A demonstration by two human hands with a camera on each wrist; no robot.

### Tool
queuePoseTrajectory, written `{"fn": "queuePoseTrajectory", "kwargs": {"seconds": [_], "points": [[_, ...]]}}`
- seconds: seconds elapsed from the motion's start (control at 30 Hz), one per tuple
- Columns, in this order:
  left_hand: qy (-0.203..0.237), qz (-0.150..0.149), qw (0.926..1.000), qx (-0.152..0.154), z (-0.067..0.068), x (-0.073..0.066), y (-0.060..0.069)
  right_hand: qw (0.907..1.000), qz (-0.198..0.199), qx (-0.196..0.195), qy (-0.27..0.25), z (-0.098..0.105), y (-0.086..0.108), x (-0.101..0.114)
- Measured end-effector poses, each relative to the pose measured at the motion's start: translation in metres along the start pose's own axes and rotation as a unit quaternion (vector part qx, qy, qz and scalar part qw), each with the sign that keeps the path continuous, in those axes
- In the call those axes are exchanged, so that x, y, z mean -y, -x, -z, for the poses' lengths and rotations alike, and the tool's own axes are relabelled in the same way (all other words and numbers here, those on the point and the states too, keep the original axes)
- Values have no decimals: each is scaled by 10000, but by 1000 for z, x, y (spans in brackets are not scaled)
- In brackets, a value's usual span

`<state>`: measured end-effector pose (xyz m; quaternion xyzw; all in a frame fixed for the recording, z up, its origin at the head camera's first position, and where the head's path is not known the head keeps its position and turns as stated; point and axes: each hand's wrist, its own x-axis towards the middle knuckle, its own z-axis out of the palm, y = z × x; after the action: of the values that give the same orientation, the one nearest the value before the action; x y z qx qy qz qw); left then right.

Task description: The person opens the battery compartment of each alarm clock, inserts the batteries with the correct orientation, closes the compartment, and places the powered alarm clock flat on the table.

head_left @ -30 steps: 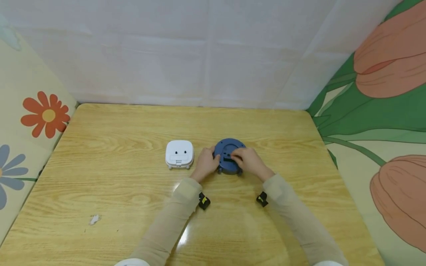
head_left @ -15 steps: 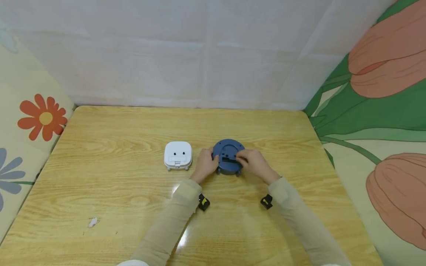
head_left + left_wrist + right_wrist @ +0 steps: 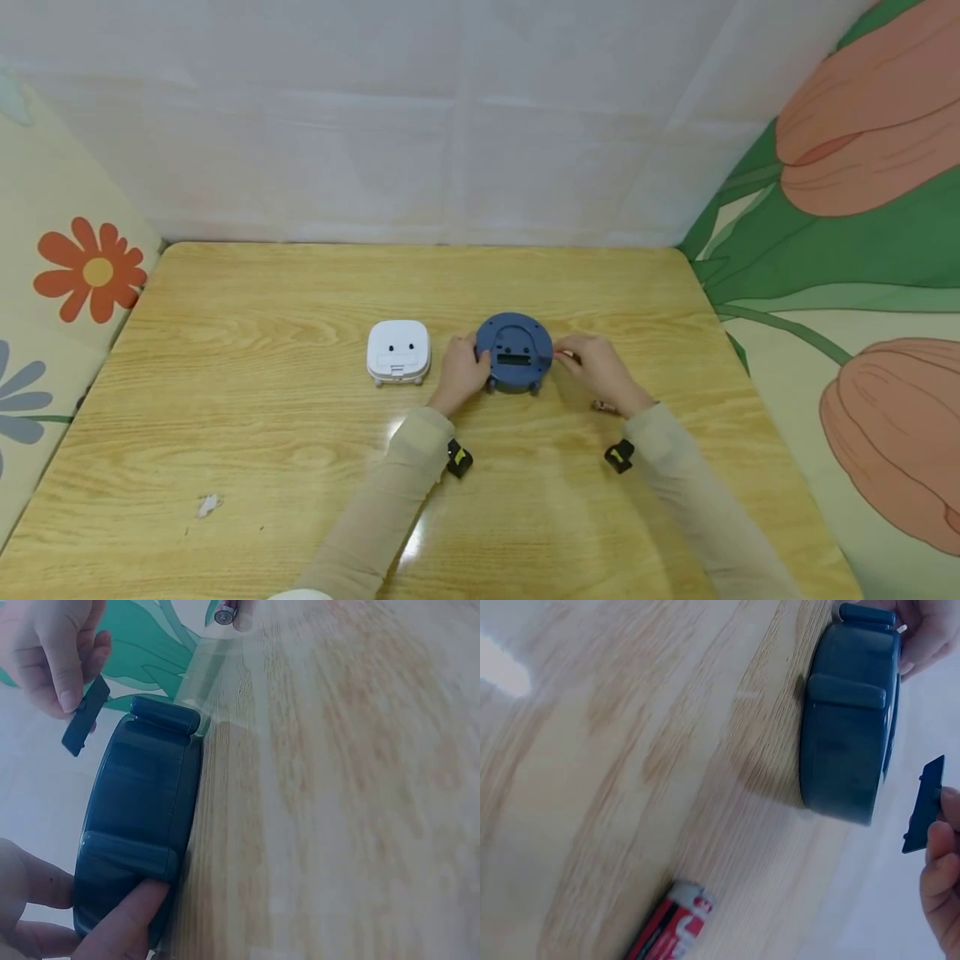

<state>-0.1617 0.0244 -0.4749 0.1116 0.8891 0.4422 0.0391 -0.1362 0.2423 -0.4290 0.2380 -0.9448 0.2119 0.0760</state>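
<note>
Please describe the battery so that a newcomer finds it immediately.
On the wooden table, find the round blue device. Right of it and lower in the head view, near the right sleeve, lies the battery. It is a small red-and-black cylinder, unlike that bulkier device or the white device.

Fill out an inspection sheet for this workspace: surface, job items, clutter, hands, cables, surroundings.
Surface: wood-grain table, glare near the left sleeve.
Job items: round blue gadget lying on the table, its slot uncovered, contents too dark to tell; small blue cover off; red-and-black battery loose near the right wrist.
Clutter: white gadget left of the blue one; pale patch, scrap or wear unclear.
Left hand: grips the blue gadget's left side.
Right hand: fingers pinch the cover, clear of the gadget.
Cables: nothing seen.
Surroundings: white sheet behind; flower-print walls both sides.
</note>
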Motion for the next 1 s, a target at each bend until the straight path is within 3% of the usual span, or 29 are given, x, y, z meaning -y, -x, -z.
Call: {"fn": "queuePoseTrajectory", "kwargs": {"seconds": [0.67, 1.0], "points": [[-11, 364, 9992, 140, 1, -4, 2, 9994, -260, -65, 208, 10, 19, -25], [-31, 314, 9995, 23, -1, -3, 2, 9972, -651, 281, 251, 10, 26, -33]]}}
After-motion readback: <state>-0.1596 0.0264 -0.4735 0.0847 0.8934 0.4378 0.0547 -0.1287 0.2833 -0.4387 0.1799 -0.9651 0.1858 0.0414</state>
